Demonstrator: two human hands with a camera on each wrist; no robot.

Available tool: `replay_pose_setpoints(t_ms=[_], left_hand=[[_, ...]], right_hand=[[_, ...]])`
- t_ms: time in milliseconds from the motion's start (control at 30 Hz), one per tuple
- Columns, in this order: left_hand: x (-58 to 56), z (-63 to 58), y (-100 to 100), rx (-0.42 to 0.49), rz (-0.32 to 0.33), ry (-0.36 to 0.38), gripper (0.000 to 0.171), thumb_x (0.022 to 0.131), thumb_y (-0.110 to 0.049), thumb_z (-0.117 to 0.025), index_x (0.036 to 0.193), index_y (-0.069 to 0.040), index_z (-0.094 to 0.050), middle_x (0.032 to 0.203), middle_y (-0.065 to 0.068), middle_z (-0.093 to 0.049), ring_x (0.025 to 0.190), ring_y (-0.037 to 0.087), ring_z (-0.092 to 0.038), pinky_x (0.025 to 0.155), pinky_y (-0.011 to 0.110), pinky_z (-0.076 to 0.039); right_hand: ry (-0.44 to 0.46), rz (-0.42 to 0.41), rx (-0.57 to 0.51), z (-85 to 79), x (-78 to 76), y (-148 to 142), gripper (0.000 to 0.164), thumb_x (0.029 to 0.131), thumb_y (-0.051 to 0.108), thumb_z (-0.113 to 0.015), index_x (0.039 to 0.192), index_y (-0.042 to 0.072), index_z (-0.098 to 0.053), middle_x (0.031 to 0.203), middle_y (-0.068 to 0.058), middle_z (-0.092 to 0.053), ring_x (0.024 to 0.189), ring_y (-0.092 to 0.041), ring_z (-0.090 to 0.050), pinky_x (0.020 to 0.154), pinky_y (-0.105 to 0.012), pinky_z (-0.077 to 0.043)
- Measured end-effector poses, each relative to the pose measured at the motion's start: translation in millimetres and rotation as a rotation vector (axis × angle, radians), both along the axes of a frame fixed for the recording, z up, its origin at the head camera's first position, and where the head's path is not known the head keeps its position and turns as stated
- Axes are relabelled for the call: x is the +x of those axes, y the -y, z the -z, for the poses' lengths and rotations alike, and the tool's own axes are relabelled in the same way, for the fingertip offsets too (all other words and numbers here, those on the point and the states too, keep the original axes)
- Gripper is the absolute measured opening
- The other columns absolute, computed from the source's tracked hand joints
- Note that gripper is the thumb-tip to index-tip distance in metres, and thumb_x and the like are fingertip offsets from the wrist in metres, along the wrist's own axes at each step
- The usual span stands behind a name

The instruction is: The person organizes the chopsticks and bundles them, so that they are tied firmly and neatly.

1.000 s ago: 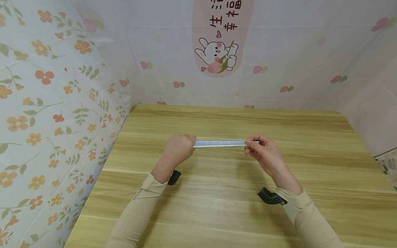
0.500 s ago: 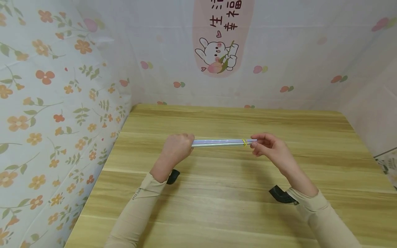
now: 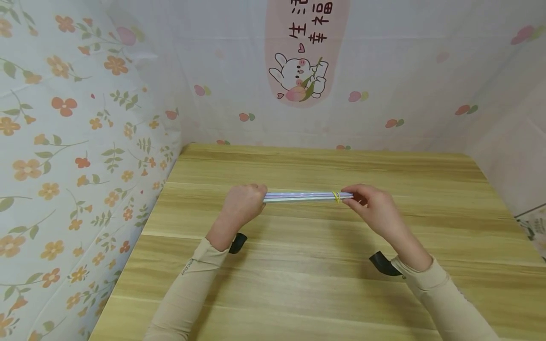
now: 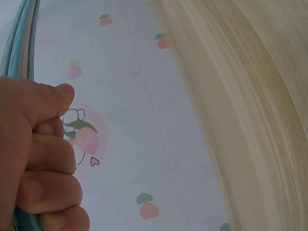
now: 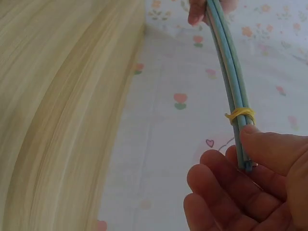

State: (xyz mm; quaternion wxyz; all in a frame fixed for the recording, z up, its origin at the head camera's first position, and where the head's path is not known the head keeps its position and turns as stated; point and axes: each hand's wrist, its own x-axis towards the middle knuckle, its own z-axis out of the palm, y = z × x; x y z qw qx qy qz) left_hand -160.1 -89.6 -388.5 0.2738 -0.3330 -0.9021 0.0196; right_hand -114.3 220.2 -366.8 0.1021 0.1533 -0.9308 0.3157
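Note:
A bundle of thin pastel sticks (image 3: 298,196), in blue, green, pink and purple tones, lies level above the table. Whether the sticks are hollow I cannot tell. My left hand (image 3: 245,204) grips one end with its fingers curled round it; the left wrist view shows the fist of that hand (image 4: 45,154). At the other end, my right hand (image 3: 377,210) pinches the tip between thumb and fingers. A yellow rubber band (image 5: 240,114) is wound round the bundle just beyond the right thumb, apart from it. The part inside the left fist is mostly hidden.
Beneath both hands is a wood-grain table (image 3: 294,284). A white printed cloth (image 3: 222,61) hangs behind it, and a floral cloth (image 3: 64,189) hangs on the left. A black wrist camera mount (image 3: 384,264) juts from the right sleeve, another from the left (image 3: 238,243).
My right hand has slid right, off the rubber band, to the bundle's tip, and now pinches it there. The band has come into view. My left hand has barely moved.

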Motion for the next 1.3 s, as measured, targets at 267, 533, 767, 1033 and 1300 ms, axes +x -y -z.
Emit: replay_pose_setpoints(t_ms=[267,533,767,1033,1300], left_hand=[[0.9,-2.0,-1.0,-0.015,-0.006,0.035,0.026,0.081,-0.012,-0.070,0.063,-0.011,-0.051,0.048,-0.002,-0.044,0.045,0.006,-0.022,0.038,0.020,-0.020],[1.3,-2.1,-2.4,-0.012,-0.002,0.024,0.025,0.080,-0.011,-0.070,0.063,-0.011,-0.052,0.048,-0.002,-0.045,0.046,0.006,-0.021,0.038,0.021,-0.021],[1.9,-2.6,-4.1,-0.032,-0.010,0.042,0.022,0.079,-0.012,-0.071,0.064,-0.011,-0.055,0.050,-0.001,-0.047,0.046,0.007,-0.023,0.037,0.022,-0.025],[0.9,-2.8,-3.7,-0.043,-0.012,0.045,0.023,0.079,-0.012,-0.071,0.064,-0.010,-0.054,0.049,-0.001,-0.046,0.046,0.006,-0.022,0.038,0.020,-0.022],[1.3,-3.3,-3.3,-0.034,-0.009,0.023,0.023,0.080,-0.013,-0.070,0.064,-0.010,-0.054,0.049,-0.001,-0.047,0.045,0.006,-0.023,0.036,0.022,-0.027]], right_hand=[[-0.106,-0.076,0.036,-1.7,-1.9,6.1,0.022,0.080,0.006,-0.074,0.102,0.006,-0.071,0.087,-0.002,-0.069,0.071,-0.016,-0.064,0.059,-0.026,-0.049],[-0.089,-0.129,0.055,-1.4,-3.3,5.1,0.023,0.081,0.006,-0.073,0.104,0.005,-0.070,0.091,-0.002,-0.069,0.074,-0.015,-0.065,0.061,-0.026,-0.050],[-0.100,-0.179,0.061,2.5,-5.2,5.7,0.025,0.078,0.005,-0.075,0.103,0.004,-0.070,0.090,-0.002,-0.070,0.074,-0.012,-0.065,0.061,-0.026,-0.050],[-0.148,-0.198,0.026,5.4,-7.8,6.5,0.026,0.079,0.006,-0.074,0.105,0.005,-0.071,0.083,0.002,-0.066,0.060,-0.003,-0.048,0.053,-0.020,-0.042],[-0.179,-0.243,-0.014,9.0,-9.7,6.4,0.032,0.077,0.003,-0.074,0.109,0.004,-0.071,0.075,0.006,-0.060,0.057,-0.001,-0.038,0.052,-0.018,-0.036]])
